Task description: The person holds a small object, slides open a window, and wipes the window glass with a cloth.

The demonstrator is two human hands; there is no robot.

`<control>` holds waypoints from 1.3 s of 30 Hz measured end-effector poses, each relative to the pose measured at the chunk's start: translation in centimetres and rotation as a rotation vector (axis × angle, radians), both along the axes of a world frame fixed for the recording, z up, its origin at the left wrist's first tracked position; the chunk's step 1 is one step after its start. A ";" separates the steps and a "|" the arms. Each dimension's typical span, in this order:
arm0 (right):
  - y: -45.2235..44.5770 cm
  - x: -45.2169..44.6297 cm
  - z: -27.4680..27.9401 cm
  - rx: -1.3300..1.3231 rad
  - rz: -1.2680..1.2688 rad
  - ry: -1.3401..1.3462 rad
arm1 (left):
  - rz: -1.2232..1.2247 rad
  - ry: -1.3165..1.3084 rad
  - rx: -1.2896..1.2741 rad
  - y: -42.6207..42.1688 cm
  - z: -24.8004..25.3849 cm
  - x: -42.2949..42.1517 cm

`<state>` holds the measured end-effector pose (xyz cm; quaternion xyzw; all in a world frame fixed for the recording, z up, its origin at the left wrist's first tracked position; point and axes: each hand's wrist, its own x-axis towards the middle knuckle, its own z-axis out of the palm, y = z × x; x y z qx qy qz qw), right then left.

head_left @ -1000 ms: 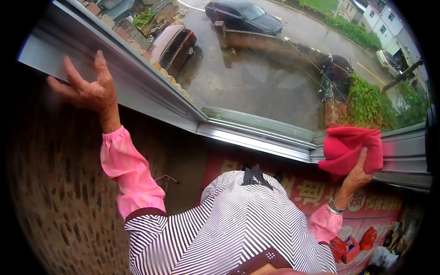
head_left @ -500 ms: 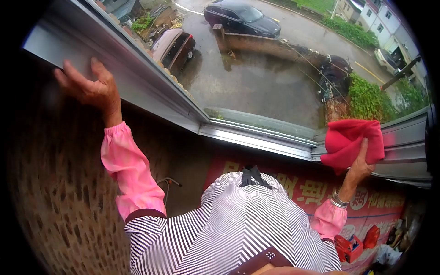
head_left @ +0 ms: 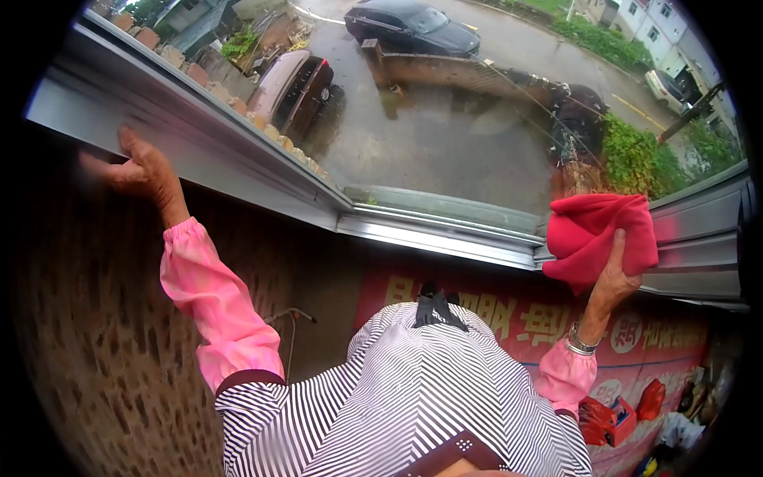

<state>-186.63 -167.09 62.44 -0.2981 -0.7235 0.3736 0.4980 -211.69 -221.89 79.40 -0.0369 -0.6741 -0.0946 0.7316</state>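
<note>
My left hand [head_left: 149, 176] is at the lower edge of the silver window frame [head_left: 238, 179] on the left. Its thumb touches the metal, and the other fingers stretch out below the edge, apart from the thumb and partly blurred. On the right, a folded red cloth [head_left: 592, 234] lies against the frame near the window's corner. My right hand [head_left: 614, 278] grips this cloth from below, thumb over the front and the other fingers hidden behind it. Pink sleeves cover both forearms, and a metal watch band [head_left: 582, 342] circles the right wrist.
Through the glass, a dark car [head_left: 413, 28], a parked van [head_left: 290, 91] and a brick wall [head_left: 453, 75] show outside. Below the window are a red banner [head_left: 524, 322] and a red box [head_left: 618, 421] among bags. A brick wall [head_left: 111, 342] stands at left.
My left hand has shifted down and left along the frame edge. The right hand and red cloth appear slightly further left, along with a small shift of the whole view.
</note>
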 end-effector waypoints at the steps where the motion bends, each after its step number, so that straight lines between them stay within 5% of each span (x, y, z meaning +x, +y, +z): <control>1: 0.0 0.1 -0.1 0.001 0.009 -0.005 | -0.009 -0.011 0.012 0.3 0.0 0.2; 39: -0.8 -0.5 1.8 0.104 0.258 0.220 | 0.001 0.097 -0.019 2.9 2.0 1.5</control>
